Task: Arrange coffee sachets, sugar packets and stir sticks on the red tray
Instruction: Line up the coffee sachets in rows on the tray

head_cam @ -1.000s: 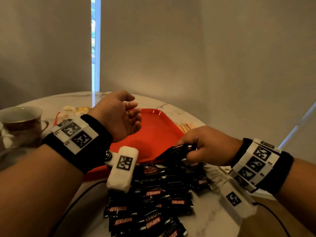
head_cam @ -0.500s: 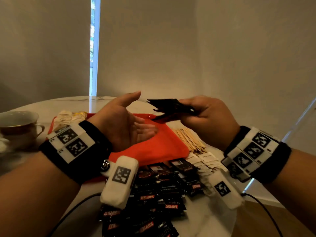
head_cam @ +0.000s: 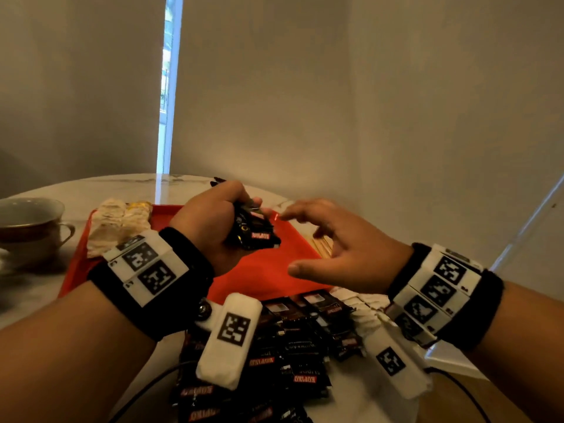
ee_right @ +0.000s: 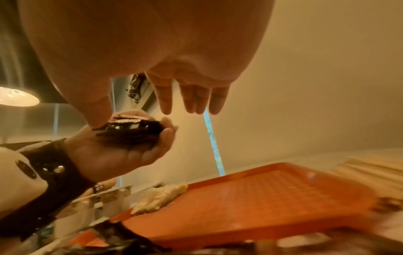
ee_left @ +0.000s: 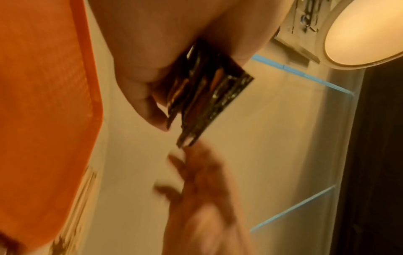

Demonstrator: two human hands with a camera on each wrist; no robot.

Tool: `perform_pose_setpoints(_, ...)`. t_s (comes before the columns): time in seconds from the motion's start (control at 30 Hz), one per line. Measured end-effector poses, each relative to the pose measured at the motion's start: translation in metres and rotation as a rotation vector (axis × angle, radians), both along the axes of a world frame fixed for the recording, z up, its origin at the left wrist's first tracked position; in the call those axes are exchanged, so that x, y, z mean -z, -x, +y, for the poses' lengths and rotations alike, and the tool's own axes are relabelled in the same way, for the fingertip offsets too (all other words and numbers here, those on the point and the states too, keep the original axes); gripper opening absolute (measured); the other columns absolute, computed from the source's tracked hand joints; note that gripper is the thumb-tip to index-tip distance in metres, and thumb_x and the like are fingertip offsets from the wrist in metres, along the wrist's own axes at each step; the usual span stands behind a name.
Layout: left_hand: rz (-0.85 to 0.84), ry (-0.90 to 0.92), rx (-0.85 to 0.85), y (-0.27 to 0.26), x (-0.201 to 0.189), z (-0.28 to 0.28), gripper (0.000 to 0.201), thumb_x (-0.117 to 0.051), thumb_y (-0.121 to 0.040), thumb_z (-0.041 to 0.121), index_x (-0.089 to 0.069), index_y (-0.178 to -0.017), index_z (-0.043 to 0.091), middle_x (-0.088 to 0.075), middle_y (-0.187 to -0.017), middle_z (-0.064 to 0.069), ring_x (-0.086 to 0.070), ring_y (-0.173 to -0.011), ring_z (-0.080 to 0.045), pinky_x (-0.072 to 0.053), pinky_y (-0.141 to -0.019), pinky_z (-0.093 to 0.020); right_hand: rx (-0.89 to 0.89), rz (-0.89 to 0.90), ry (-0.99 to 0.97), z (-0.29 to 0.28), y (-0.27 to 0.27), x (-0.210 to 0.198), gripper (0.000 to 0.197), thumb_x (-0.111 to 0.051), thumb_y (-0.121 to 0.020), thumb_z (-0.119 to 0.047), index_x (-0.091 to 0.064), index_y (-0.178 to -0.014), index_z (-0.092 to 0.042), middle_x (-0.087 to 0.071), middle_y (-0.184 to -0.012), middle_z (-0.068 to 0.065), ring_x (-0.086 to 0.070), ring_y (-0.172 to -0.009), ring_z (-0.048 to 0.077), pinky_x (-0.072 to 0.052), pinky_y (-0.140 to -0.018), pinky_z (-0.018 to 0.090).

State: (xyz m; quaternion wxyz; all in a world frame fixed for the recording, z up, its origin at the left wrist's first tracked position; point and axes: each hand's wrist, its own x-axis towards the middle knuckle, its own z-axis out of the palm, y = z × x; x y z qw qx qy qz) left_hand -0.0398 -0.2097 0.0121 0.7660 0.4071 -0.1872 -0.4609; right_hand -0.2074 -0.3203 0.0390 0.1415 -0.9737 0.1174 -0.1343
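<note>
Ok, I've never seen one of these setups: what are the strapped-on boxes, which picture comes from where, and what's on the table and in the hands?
No robot here: a person wears a head camera and one on each wrist; the white boxes under the wrists are those cameras. The wide picture is the head view; the other two look along each hand. The left hand grips a bundle of black coffee sachets above the red tray. The right hand is empty, fingers spread, beside it. More sachets are piled on the marble table in front of the tray. Crumpled pale packets lie on the tray's far left corner. Stir sticks lie right of it, and a cup stands at left.
</note>
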Motion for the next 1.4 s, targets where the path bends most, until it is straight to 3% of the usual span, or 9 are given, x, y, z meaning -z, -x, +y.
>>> perform_pose_setpoints(0.1, 0.041, -0.017, -0.047, -0.011, 0.0, 0.002, 0.011, -0.047, -0.09, 0.015, -0.056, -0.087, 0.009, -0.061, -0.086, -0.005, -0.064, -0.069, -0.016, -0.054, -0.059, -0.027, 0.196, 0.287, -0.026, -0.015, 0.019, 0.004, 0.052, -0.075, -0.083, -0.048, -0.053, -0.13, -0.045, -0.054, -0.126, -0.014, -0.059, -0.103, 0.002, -0.054, -0.083, 0.022)
perform_pose_setpoints(0.27, 0.097, 0.0, -0.019, -0.02, -0.001, 0.004, 0.01, -0.052, -0.088, 0.022, -0.054, -0.089, 0.012, -0.059, -0.09, -0.003, -0.059, -0.074, -0.015, -0.049, -0.074, -0.031, 0.23, 0.745, 0.055, -0.017, 0.032, 0.017, 0.089, -0.087, -0.062, -0.058, -0.047, -0.14, -0.041, -0.048, -0.134, -0.02, -0.046, -0.122, 0.004, -0.042, -0.107, 0.03)
perform_pose_setpoints(0.4, 0.08, -0.034, -0.029, -0.018, 0.001, 0.004, 0.013, -0.054, -0.089, 0.022, -0.05, -0.096, 0.011, -0.049, -0.089, -0.005, -0.052, -0.077, -0.018, -0.054, -0.086, -0.052, 0.176, 0.85, 0.18, -0.009, 0.028, 0.034, 0.103, -0.089, -0.056, -0.06, -0.04, -0.144, -0.043, -0.045, -0.132, -0.017, -0.045, -0.12, 0.009, -0.047, -0.103, 0.036)
perform_pose_setpoints(0.63, 0.106, 0.009, -0.003, -0.016, 0.003, 0.003, 0.014, -0.053, -0.09, 0.02, -0.049, -0.098, 0.009, -0.047, -0.098, -0.007, -0.052, -0.077, -0.018, -0.059, -0.068, -0.05, 0.097, 0.76, 0.287, -0.016, 0.027, 0.051, 0.081, -0.083, -0.072, -0.045, -0.044, -0.143, -0.039, -0.049, -0.124, -0.012, -0.049, -0.111, 0.01, -0.052, -0.096, 0.036)
perform_pose_setpoints(0.93, 0.101, 0.015, 0.027, -0.018, 0.002, 0.004, 0.015, -0.055, -0.09, 0.022, -0.055, -0.102, 0.013, -0.054, -0.102, -0.009, -0.052, -0.068, -0.016, -0.054, -0.069, -0.038, 0.08, 0.556, 0.257, -0.017, 0.033, 0.044, 0.043, -0.061, -0.093, -0.041, -0.055, -0.136, -0.044, -0.063, -0.11, -0.017, -0.058, -0.1, 0.004, -0.054, -0.09, 0.034)
perform_pose_setpoints(1.1, 0.104, -0.024, 0.06, -0.026, 0.004, 0.003, 0.017, -0.061, -0.084, 0.025, -0.056, -0.097, 0.017, -0.056, -0.083, -0.002, -0.056, -0.059, -0.016, -0.054, -0.083, -0.045, 0.115, 0.486, 0.249, -0.025, 0.039, 0.041, 0.052, -0.063, -0.089, -0.024, -0.058, -0.135, -0.047, -0.067, -0.116, -0.021, -0.058, -0.096, -0.004, -0.049, -0.086, 0.02)
perform_pose_setpoints(1.2, 0.095, -0.042, 0.044, -0.027, 0.005, 0.002, 0.022, -0.061, -0.082, 0.025, -0.055, -0.103, 0.018, -0.053, -0.081, -0.001, -0.057, -0.069, -0.019, -0.049, -0.091, -0.044, 0.181, 0.449, 0.235, -0.026, 0.043, 0.035, 0.052, -0.061, -0.089, -0.017, -0.06, -0.134, -0.043, -0.061, -0.103, -0.032, -0.055, -0.083, -0.011, -0.037, -0.073, 0.005)
perform_pose_setpoints(1.3, 0.067, -0.036, 0.015, -0.025, 0.005, 0.001, 0.021, -0.057, -0.087, 0.025, -0.055, -0.106, 0.016, -0.048, -0.088, -0.004, -0.061, -0.077, -0.025, -0.055, -0.079, -0.041, 0.242, 0.417, 0.217, -0.029, 0.047, 0.029, 0.054, -0.06, -0.087, -0.015, -0.062, -0.133, -0.043, -0.061, -0.098, -0.032, -0.056, -0.077, -0.015, -0.037, -0.065, 0.006)
perform_pose_setpoints(1.4, 0.1, -0.031, 0.03, -0.023, 0.003, 0.002, 0.017, -0.056, -0.091, 0.025, -0.052, -0.104, 0.015, -0.051, -0.088, -0.004, -0.059, -0.064, -0.021, -0.051, -0.063, -0.033, 0.273, 0.399, 0.212, -0.032, 0.051, 0.024, 0.055, -0.059, -0.086, -0.014, -0.062, -0.133, -0.043, -0.065, -0.104, -0.026, -0.056, -0.078, -0.014, -0.036, -0.065, 0.006)
